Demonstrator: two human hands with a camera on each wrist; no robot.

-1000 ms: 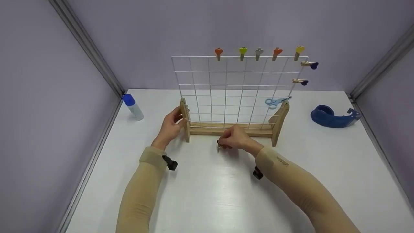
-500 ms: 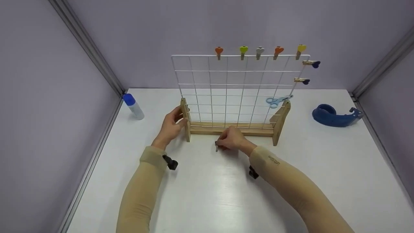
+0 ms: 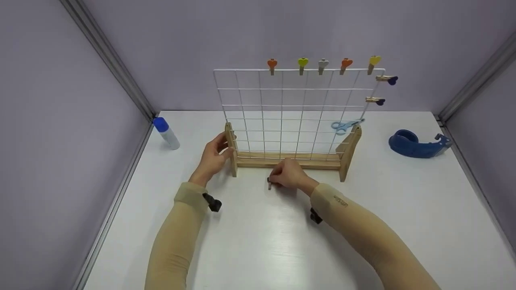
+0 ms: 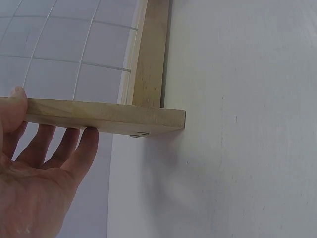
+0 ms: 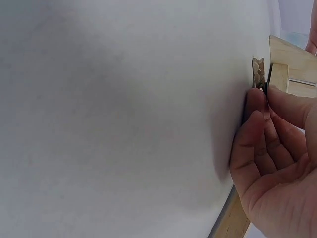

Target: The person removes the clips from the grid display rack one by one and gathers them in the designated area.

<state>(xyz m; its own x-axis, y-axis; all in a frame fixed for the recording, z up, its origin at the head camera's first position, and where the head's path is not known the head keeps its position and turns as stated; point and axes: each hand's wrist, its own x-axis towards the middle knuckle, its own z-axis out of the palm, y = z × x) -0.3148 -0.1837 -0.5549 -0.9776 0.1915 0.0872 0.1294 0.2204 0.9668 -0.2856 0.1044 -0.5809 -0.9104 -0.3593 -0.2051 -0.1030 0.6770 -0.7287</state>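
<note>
My left hand (image 3: 211, 159) grips the left upright of a wooden stand (image 3: 258, 163), thumb on one face and fingers (image 4: 85, 148) on the other in the left wrist view. The stand carries a white wire grid (image 3: 250, 70). In front of its base, my right hand (image 3: 291, 174) pinches a small wooden clothespin (image 5: 258, 72) between thumb and index finger, low over the white tabletop. The clothespin's bare wooden end sticks out past the fingertips, toward the person in the head view; a dark part shows at the fingertips, and the rest is hidden.
Several heart-topped clothespins, such as a lime one (image 3: 302, 63), line the grid's top, and two dark ones, including the lower (image 3: 377, 101), clip its right side. Light blue scissors (image 3: 342, 127) lie behind it. A blue tape dispenser (image 3: 419, 149) sits right, a blue-capped tube (image 3: 167, 133) left.
My right hand has shifted slightly left with the clothespin, and more of the clothespin shows past the fingertips. The left hand has kept its hold on the stand.
</note>
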